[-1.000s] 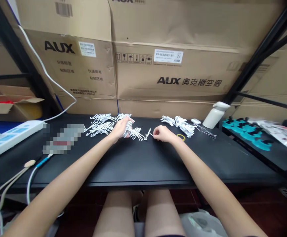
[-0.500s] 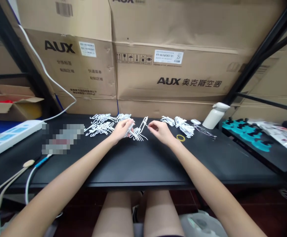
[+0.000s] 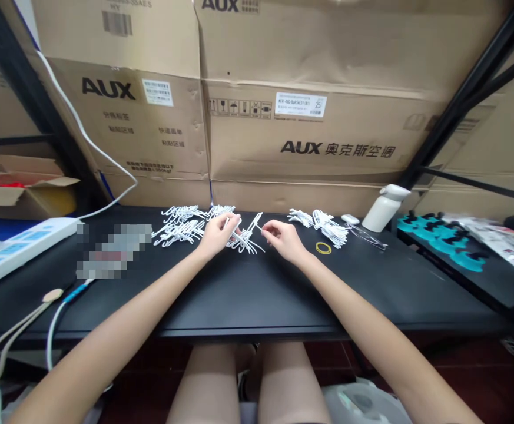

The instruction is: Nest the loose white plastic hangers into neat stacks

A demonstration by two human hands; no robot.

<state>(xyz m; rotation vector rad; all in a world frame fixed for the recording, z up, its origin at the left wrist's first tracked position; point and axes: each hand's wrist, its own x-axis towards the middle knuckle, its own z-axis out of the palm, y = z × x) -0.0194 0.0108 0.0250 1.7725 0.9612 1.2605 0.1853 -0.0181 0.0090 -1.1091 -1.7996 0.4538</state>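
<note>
My left hand (image 3: 216, 235) is closed around a few thin white wire hooks (image 3: 234, 225), near the middle of the table. Just right of it, my right hand (image 3: 282, 237) has thumb and fingertips pinched at the near end of another white hook (image 3: 253, 224); the fingers partly hide the contact. Loose white hooks (image 3: 246, 242) fan out between the two hands. Several piles of similar white hooks (image 3: 179, 231) lie beyond and left of my left hand. Bunched white hooks (image 3: 330, 228) rest to the right of my right hand, close to yellow rubber bands (image 3: 323, 248).
A white bottle (image 3: 384, 209) and eyeglasses (image 3: 368, 238) lie to the right, before a teal-and-black rack (image 3: 444, 241). On the left are a power strip (image 3: 27, 250), a blurred-out object (image 3: 114, 250) and cables. Large cardboard boxes (image 3: 248, 165) wall off the back.
My right hand has shifted slightly left, closer to the left hand. The bunch in my left hand has turned a little, and the camera view has tilted slightly.
</note>
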